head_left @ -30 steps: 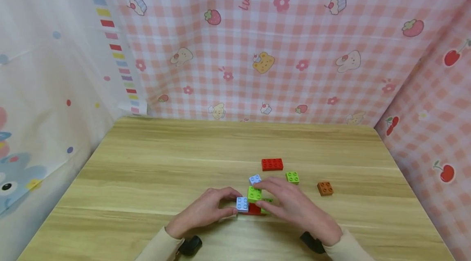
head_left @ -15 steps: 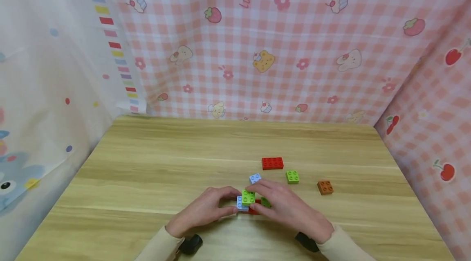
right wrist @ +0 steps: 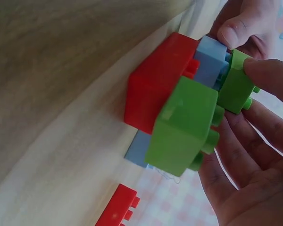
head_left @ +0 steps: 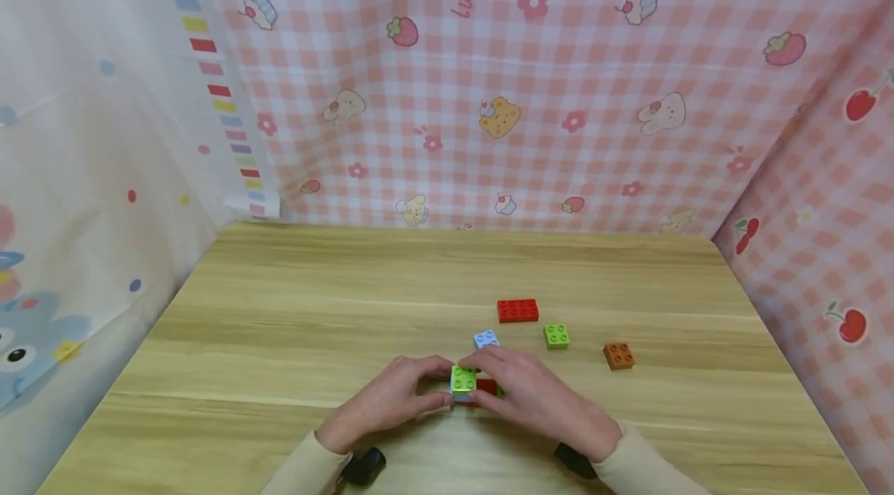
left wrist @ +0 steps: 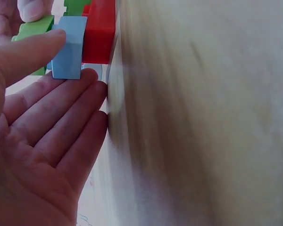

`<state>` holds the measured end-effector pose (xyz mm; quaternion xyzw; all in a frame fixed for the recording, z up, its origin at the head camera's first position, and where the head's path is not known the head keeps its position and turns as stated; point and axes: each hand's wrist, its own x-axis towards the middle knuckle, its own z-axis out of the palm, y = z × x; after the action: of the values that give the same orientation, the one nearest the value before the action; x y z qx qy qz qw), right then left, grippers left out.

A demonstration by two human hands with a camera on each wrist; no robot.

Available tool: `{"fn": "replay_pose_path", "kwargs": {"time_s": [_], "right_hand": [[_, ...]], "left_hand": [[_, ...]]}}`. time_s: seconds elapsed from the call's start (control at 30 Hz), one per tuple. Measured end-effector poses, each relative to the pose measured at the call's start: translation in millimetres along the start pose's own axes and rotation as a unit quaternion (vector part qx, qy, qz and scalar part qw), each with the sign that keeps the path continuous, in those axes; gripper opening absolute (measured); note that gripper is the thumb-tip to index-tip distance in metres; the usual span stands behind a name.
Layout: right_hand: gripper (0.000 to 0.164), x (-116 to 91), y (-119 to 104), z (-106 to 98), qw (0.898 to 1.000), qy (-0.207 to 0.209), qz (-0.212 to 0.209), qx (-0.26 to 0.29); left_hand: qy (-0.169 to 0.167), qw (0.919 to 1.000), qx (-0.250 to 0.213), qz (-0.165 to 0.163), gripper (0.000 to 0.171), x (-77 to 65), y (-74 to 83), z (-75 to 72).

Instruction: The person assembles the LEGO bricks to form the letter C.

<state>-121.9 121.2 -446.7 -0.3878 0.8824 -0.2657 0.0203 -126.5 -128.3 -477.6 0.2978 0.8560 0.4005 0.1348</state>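
A red brick lies on the table with a green brick on its right end. On its left end sits a light blue brick, pinched between the thumb and fingers of my left hand. My right hand pinches another green brick directly above the light blue one. In the right wrist view, blue studs still show between these two bricks, so the green one does not sit flush. From the head view, the right hand hides most of the red brick and its right-end green brick.
Beyond the hands lie a loose red brick, a light blue brick, partly behind the right hand, and a green brick. An orange-brown brick is farther right. Patterned cloths hang around the wooden table.
My right hand has moved left with the green brick, from over the red brick's middle to above the light blue brick. My left hand stays in place, holding the light blue brick.
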Motion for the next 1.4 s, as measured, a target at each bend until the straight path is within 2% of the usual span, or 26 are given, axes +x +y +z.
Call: {"fn": "replay_pose_path", "kwargs": {"time_s": [0.4, 0.97, 1.4], "right_hand": [[0.031, 3.3, -0.1, 0.8, 1.000, -0.025, 0.008, -0.007], [0.026, 2.8, 1.9, 3.2, 1.000, -0.009, 0.015, 0.007], [0.032, 0.4, -3.1, 5.9, 0.998, 0.014, -0.016, -0.051]], "left_hand": [[-0.005, 0.9998, 0.017, 0.002, 0.037, 1.2, 2.0, -1.0], [-0.008, 0.9995, 0.029, 0.007, 0.037, 2.9, 2.5, -1.5], [-0.014, 0.9994, 0.030, -0.002, 0.040, 1.2, 5.6, -1.7]]}}
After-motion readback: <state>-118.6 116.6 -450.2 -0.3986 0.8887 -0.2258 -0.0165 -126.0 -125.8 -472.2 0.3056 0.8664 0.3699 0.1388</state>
